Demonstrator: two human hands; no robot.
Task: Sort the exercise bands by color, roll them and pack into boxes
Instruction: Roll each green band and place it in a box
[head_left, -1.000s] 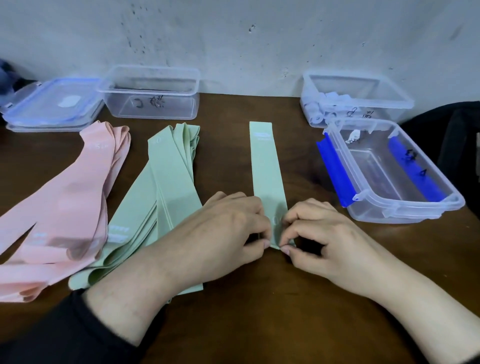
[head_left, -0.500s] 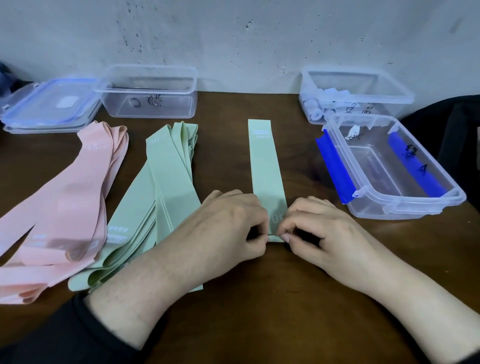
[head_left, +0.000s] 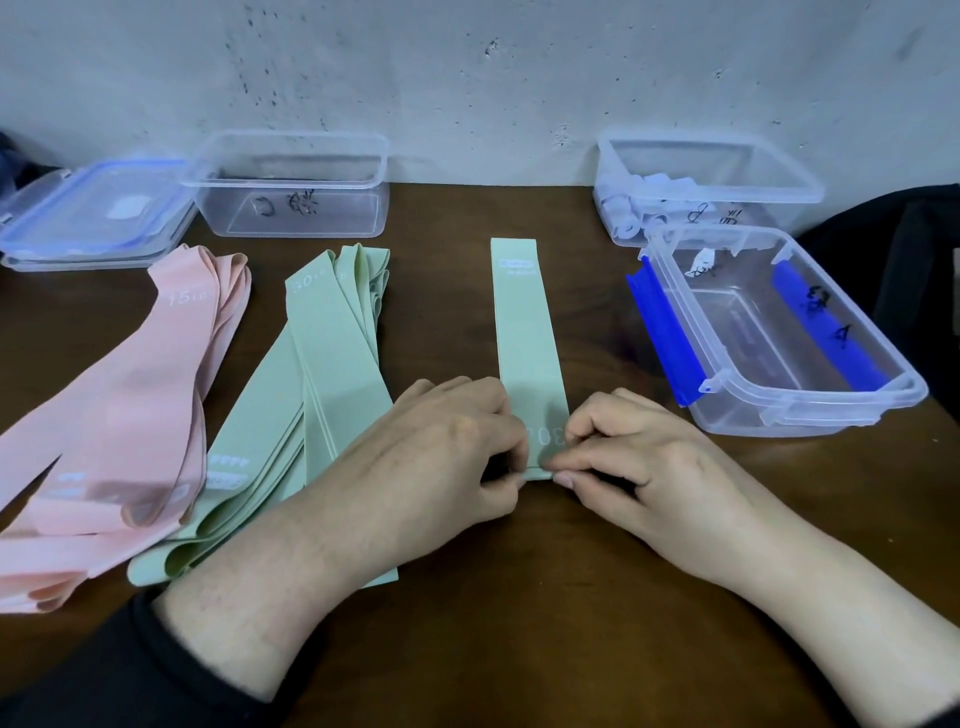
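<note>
Head view, green pile (head_left: 322, 395), pink pile (head_left: 130, 405), boxes (head_left: 779, 332)

Two band piles (head_left: 218, 415) left, single band (head_left: 527, 332) centre, boxes (head_left: 779, 332) right, lids (head_left: 93, 213) far left

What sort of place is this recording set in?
Probably a makeshift packing or sorting bench, not a gym: a dark wooden table against a scuffed white wall, hand-labelled clear plastic boxes, and sorted piles of green bands.

Both hands low and close together, left hand (head_left: 441, 447) fingers curled, right hand (head_left: 634, 457) pinching
</note>
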